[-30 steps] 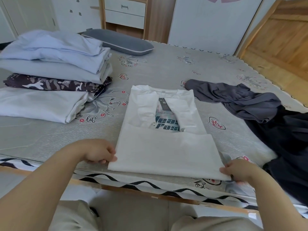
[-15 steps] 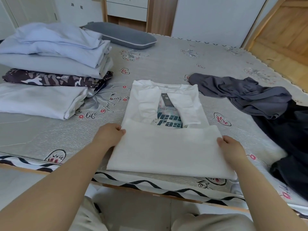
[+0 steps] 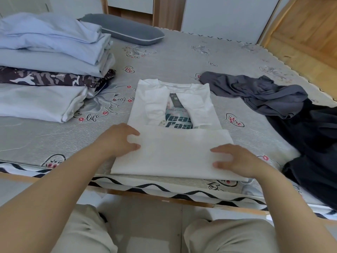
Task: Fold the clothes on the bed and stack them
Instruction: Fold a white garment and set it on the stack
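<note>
At the far left of the bed (image 3: 182, 57) sits a stack (image 3: 49, 57) of folded clothes: pale blue pieces on top, a camouflage one under them, a white one at the bottom. Behind it, near the headboard side, lies a grey pillow (image 3: 125, 31). The left hand (image 3: 119, 141) rests on the left edge of the white shirt (image 3: 175, 150), fingers loosely spread and slightly bent, the fingertips on the folded-up lower panel; whether the thumb is tucked under the cloth is hard to tell from here. The shirt lies in the middle of the bed, close to the near edge, sleeves folded inward over the chest so that a strip of teal print and a dark tag (image 3: 174, 99) show between them, and its bottom part is turned up over the lower half. The right hand (image 3: 237, 160) lies flat on the right side of that panel, fingers spread and pointing left. Just beside the shirt's upper right corner starts a crumpled grey garment (image 3: 255, 92), and touching it farther right, running to the bed's near edge, is a black garment (image 3: 315, 143).
</note>
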